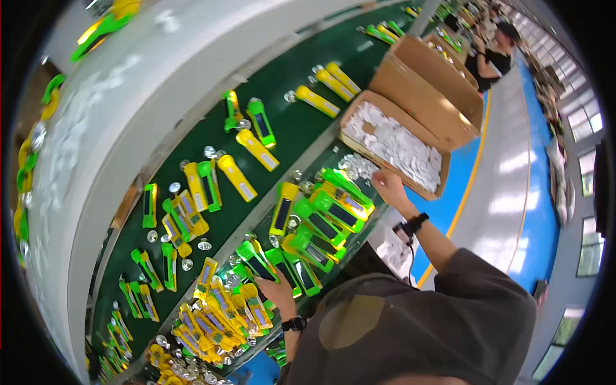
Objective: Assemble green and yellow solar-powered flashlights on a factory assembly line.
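My left hand (277,290) is closed round the lower end of a green solar torch (258,262) with a dark panel, its head pointing up and left. Beside it lies a heap of yellow torch halves (212,321) with wires and silvery reflectors. Over the right end of the work strip, my right hand (387,186) has its fingers drawn together next to a small pile of white parts (357,167). Whatever sits between those fingers is too small to make out. Several green torches with dark panels (326,221) lie stacked between my two hands.
A cardboard box (401,144) full of flat white pieces stands beyond my right hand, its flaps raised. Along the green conveyor belt (192,138) lie rows of yellow and green torches (256,149). Another person (495,56) is at the far right. A blue and grey floor (491,192) runs behind me.
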Tool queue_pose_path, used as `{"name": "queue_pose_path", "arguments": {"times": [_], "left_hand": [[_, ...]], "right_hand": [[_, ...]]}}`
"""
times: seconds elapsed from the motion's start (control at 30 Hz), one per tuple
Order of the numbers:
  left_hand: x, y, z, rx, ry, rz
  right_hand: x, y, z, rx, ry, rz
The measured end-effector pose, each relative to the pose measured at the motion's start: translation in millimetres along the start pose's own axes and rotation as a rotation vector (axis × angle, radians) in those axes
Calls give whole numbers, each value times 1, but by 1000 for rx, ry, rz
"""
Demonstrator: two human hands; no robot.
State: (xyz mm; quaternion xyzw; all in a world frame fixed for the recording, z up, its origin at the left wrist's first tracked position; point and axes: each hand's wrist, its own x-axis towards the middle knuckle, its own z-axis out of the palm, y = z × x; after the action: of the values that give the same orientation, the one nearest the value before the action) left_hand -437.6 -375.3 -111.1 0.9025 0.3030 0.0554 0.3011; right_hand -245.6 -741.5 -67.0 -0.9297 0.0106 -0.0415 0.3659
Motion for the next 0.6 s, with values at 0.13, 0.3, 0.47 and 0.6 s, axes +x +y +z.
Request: {"name": "queue_pose_path", "arguments": {"times": [0.13, 0.3, 0.47, 0.6], "left_hand": [[7, 25, -18, -29, 67, -63], [-17, 45, -60, -651, -125, -372], [-29, 112, -52, -1071, -237, -489], [-43, 122, -40, -897, -432, -275]], "right_hand": [[17, -29, -7, 202, -31, 118], [-17, -103, -15, 356, -256, 46], [-68, -189, 20, 690, -910, 176], [-80, -190, 37, 520, -808, -94]]}}
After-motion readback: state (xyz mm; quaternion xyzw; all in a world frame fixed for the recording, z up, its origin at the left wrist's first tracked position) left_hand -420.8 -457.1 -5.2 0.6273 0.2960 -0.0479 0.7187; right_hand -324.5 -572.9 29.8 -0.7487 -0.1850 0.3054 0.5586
